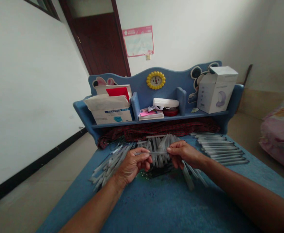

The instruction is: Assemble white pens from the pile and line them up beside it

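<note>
I record my left hand (135, 162) and right hand (181, 153) each pinching the slim translucent tube (158, 152), its long axis running crosswise between them, neither hand nearer, against the view of the loose grey pile (160, 143) on the blue table (161, 207).

Home room, cartoon-trimmed blue desk (151, 204), flower-shaped clock (156, 80), wooden door (100, 42), floral fabric (281, 132)

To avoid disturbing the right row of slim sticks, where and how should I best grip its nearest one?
Probably pinch the nearest stick at its right end, coming from the right: it is slim, lies flat at the near edge of the row, and that end reaches past the others.
</note>
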`<state>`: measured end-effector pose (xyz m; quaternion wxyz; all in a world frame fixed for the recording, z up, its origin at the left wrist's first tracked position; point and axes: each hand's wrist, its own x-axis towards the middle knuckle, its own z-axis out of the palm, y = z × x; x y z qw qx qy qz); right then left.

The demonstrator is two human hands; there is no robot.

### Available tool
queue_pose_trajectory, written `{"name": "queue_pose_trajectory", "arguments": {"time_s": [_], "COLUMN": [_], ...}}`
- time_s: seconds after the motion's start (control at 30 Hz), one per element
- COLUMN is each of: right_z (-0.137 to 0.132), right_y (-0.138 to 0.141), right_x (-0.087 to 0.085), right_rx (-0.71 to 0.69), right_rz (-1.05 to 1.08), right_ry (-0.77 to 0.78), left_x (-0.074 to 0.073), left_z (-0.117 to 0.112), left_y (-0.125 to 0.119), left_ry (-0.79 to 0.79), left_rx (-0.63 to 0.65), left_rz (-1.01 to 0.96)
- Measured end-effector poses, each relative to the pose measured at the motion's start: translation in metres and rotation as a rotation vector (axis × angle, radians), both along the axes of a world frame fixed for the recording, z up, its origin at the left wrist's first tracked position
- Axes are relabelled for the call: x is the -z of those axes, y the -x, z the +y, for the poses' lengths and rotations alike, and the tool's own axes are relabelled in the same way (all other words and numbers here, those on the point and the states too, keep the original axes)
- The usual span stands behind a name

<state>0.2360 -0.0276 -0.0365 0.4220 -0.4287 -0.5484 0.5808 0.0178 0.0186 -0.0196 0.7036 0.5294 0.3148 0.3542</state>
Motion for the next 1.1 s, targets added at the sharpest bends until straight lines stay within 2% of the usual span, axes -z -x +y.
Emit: {"name": "queue_pose_trajectory", "arguments": {"time_s": [0.37,0.63,0.7,0.9,1.1], "right_z": [-0.004,-0.006,-0.005,-0.009,-0.014], "right_y": [0.002,0.003,0.004,0.013,0.021], "right_x": [-0.002,-0.002,-0.001,-0.004,-0.001], "right_rx": [-0.043,-0.080,-0.060,0.085,0.060], "right_rz": [0.008,0.002,-0.019,-0.140,-0.240], "right_ry": [0.037,0.055,0.021,-0.216,-0.310], "left_x": [0.003,-0.004,-0.007,-0.015,-0.017], "left_z": [-0.002,-0.002,-0.002,-0.009,-0.011], "left_y": [-0.005,-0.004,-0.004,-0.005,-0.004], "left_ry": [0.008,-0.070,-0.106,-0.215,-0.264], "left_rx": [-0.078,-0.056,-0.074,-0.104,-0.040], "left_rz": [-0.121,-0.111,-0.084,0.024,0.110]}}
